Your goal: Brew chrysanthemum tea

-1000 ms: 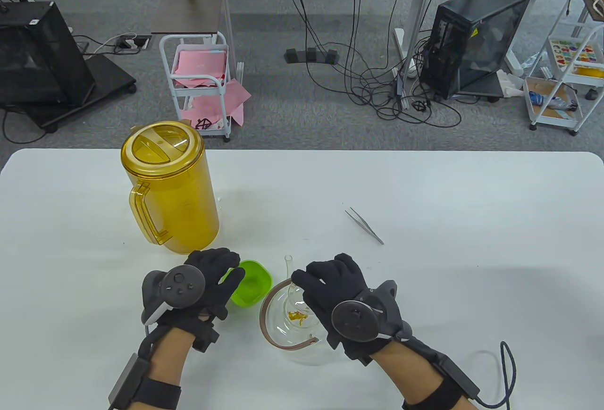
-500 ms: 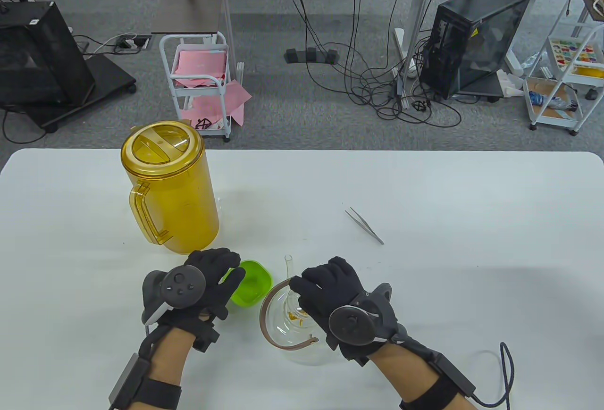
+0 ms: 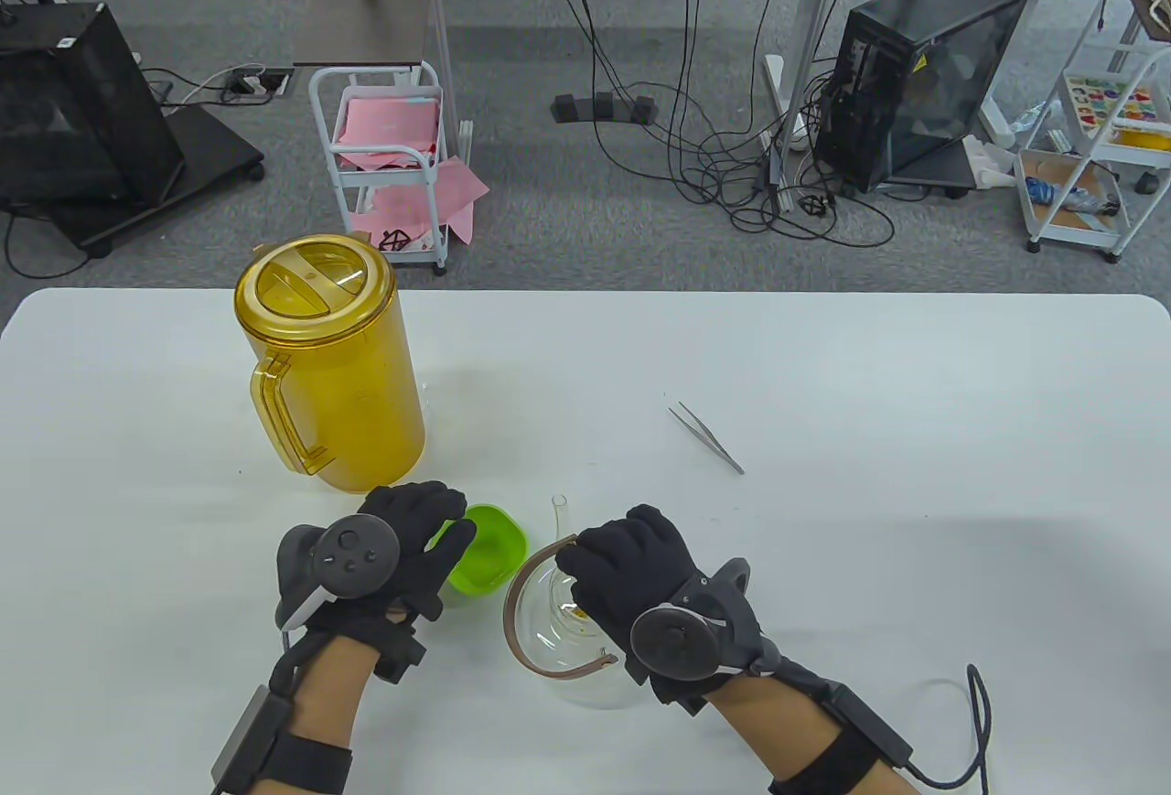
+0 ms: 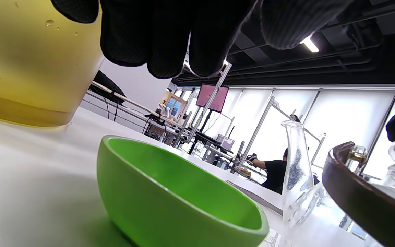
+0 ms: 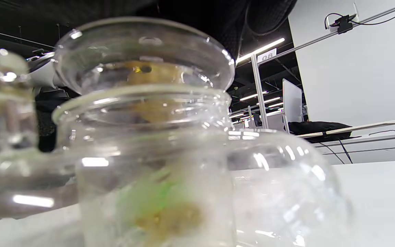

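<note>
This is a lab or test space set up in an office — a white work table (image 3: 823,356) stands on grey carpet tile among other height-adjustable desks, with loose black cables (image 3: 732,145) trailing across the floor to a power strip (image 3: 256,83). A desktop computer tower (image 3: 924,81) sits on the floor, white rolling carts (image 3: 389,164) hold pink sheets and odds and ends, and a dark equipment case (image 3: 78,104) rests on a low trolley. The left wrist view adds an exposed black ceiling with strip lights (image 4: 309,44), big bright windows and a person (image 4: 274,173) working at a far desk — a shared workroom, not a home.
</note>
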Available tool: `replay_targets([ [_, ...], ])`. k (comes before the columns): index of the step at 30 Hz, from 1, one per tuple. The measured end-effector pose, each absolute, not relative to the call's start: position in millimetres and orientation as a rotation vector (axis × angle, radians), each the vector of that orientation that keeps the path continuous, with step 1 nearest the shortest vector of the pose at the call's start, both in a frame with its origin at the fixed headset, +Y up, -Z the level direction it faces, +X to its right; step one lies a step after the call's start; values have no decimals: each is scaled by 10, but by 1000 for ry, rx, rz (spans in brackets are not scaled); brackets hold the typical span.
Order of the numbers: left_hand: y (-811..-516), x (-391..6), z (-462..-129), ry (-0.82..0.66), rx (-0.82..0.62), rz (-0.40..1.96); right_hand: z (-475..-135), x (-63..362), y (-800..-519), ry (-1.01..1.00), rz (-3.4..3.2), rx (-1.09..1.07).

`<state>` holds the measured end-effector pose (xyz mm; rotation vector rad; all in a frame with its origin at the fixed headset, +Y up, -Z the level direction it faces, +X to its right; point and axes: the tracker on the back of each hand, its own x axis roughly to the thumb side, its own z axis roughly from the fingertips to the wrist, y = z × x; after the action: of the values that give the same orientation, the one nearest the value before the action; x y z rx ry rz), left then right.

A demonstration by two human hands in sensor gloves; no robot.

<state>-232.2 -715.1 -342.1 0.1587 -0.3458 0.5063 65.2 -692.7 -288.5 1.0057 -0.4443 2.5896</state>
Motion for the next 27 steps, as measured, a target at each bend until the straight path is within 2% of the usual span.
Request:
replay_targets([
  [19,-7161,-2320,-3421,-346,155,505,-2873,656,-6931,-469,2581,997],
  [27,-7164,-2315,-3423,-347,154,504,-2884,753,-6796,-521,2533,942],
])
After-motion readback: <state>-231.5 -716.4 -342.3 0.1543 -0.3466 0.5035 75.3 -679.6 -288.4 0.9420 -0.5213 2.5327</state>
